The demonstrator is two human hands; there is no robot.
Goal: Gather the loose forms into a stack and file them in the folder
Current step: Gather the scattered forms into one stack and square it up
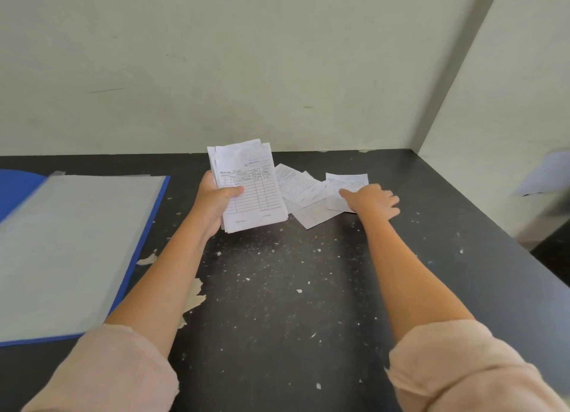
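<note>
Stack (249, 189): partly gathered; my left hand (216, 199) is gripping it, thumb across the face, fingers curled behind. Forms (308, 192): several are lying fanned on the table (277, 288) just beside it; my right hand (371, 200) is pressing them, fingers spread. Folder (74, 251): lying open, well left; filing not yet begun.

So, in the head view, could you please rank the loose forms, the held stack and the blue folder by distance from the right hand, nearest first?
1. Loose forms, table centre, touched by the right hand.
2. Held stack, just left, in the left hand.
3. Blue folder, far left, lying open.
</note>
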